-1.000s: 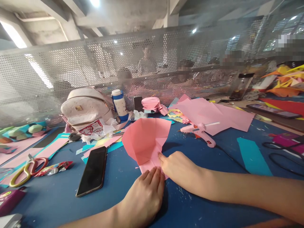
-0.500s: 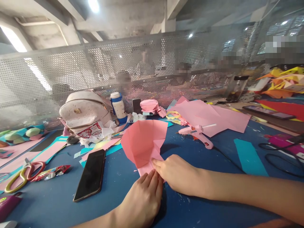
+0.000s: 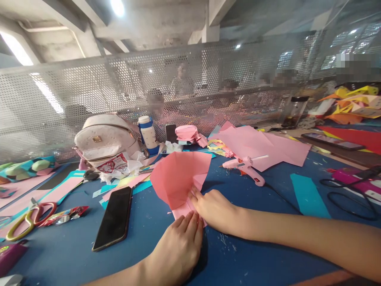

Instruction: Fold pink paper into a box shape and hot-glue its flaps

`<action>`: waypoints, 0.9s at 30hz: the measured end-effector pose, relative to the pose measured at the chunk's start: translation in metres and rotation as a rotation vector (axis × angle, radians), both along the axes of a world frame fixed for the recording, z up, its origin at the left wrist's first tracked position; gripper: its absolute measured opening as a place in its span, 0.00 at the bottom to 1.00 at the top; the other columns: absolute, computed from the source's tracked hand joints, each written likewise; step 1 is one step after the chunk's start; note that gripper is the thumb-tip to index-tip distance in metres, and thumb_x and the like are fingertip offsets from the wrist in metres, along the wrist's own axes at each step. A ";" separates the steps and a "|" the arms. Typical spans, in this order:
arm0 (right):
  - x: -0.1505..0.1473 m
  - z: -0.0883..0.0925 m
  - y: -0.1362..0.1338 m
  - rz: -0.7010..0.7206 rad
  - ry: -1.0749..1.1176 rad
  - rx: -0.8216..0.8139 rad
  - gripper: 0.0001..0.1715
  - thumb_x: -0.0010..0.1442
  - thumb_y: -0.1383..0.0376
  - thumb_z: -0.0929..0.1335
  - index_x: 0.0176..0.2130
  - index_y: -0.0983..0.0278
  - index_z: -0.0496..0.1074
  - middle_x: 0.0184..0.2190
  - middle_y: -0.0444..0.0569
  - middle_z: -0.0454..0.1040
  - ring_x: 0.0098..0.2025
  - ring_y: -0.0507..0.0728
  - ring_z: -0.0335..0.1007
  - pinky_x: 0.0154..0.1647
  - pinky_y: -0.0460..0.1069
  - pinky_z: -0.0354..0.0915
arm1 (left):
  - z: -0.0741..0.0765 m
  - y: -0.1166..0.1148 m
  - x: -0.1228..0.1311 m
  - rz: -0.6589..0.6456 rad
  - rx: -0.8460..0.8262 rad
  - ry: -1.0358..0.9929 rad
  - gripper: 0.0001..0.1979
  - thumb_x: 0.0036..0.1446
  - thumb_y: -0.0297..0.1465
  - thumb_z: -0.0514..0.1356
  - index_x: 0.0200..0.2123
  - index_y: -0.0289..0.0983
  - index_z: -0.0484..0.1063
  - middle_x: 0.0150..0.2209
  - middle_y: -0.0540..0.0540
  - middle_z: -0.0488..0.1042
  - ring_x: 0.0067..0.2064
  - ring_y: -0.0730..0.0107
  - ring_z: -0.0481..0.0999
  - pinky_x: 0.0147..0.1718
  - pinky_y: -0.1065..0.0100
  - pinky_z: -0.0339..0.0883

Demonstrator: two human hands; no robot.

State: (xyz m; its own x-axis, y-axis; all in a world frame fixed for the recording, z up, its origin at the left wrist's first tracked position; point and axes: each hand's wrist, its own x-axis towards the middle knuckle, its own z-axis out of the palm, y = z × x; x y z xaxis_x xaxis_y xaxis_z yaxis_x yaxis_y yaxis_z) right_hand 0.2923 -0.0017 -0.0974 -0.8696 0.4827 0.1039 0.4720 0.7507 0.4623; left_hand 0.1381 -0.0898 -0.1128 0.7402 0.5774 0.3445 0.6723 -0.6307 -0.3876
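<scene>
Mostly beyond the hands, left and right, creased pink paper, both grasping its near end.

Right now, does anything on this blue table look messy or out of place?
Mainly the crumpled white wrapping against the backpack: it looks like litter. The pink paper the left hand and right hand touch is creased, perhaps deliberately. White flecks mark the blue table near the right hand; scraps or scuffs, I can't tell.

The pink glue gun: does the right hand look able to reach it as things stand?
Probably yes: nothing seems to stand between the right hand and the pink glue gun on the blue table, though the hand must first leave the folded pink paper.
</scene>
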 end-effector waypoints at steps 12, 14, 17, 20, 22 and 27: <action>0.002 0.024 -0.011 0.053 0.013 -0.272 0.21 0.48 0.78 0.64 0.43 0.68 0.71 0.41 0.54 0.74 0.30 0.58 0.74 0.17 0.48 0.53 | 0.001 0.000 0.001 0.002 -0.016 -0.009 0.22 0.53 0.24 0.53 0.50 0.22 0.70 0.49 0.30 0.75 0.50 0.50 0.75 0.49 0.59 0.72; 0.005 0.027 -0.014 0.068 0.011 -0.313 0.21 0.48 0.77 0.65 0.44 0.68 0.71 0.41 0.54 0.74 0.30 0.57 0.74 0.18 0.48 0.54 | 0.001 0.001 0.002 0.009 -0.024 -0.010 0.21 0.53 0.24 0.53 0.50 0.22 0.70 0.48 0.30 0.75 0.49 0.50 0.75 0.48 0.59 0.72; 0.009 0.029 -0.015 0.089 0.018 -0.345 0.22 0.49 0.76 0.64 0.46 0.69 0.70 0.44 0.54 0.74 0.31 0.58 0.74 0.19 0.49 0.56 | 0.001 0.003 0.002 -0.009 -0.020 -0.011 0.22 0.53 0.24 0.53 0.50 0.22 0.69 0.48 0.29 0.75 0.49 0.48 0.75 0.48 0.58 0.72; 0.013 0.030 -0.014 0.110 0.007 -0.343 0.24 0.51 0.74 0.65 0.49 0.70 0.70 0.44 0.56 0.75 0.31 0.59 0.75 0.20 0.50 0.57 | 0.001 0.004 0.002 -0.017 -0.022 -0.007 0.22 0.52 0.24 0.53 0.50 0.22 0.69 0.48 0.29 0.75 0.49 0.48 0.75 0.47 0.58 0.73; 0.014 0.031 -0.014 0.114 -0.010 -0.327 0.26 0.52 0.74 0.65 0.51 0.70 0.69 0.45 0.57 0.75 0.31 0.59 0.75 0.20 0.49 0.57 | 0.002 0.004 0.002 -0.015 -0.021 -0.006 0.21 0.53 0.23 0.53 0.50 0.22 0.70 0.47 0.29 0.75 0.48 0.48 0.76 0.46 0.58 0.73; 0.018 0.041 -0.019 0.128 -0.057 -0.316 0.32 0.53 0.75 0.64 0.58 0.74 0.64 0.45 0.60 0.76 0.32 0.60 0.75 0.19 0.49 0.54 | 0.001 0.003 0.002 -0.012 -0.007 0.002 0.22 0.54 0.23 0.53 0.51 0.21 0.70 0.49 0.29 0.75 0.49 0.48 0.76 0.47 0.58 0.73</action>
State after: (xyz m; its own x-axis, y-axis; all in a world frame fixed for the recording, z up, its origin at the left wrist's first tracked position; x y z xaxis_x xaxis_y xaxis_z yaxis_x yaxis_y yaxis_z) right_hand 0.3105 -0.0206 -0.0562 -0.9254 0.3697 -0.0836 0.3446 0.9125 0.2203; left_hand 0.1404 -0.0866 -0.1115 0.7477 0.5710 0.3389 0.6640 -0.6415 -0.3842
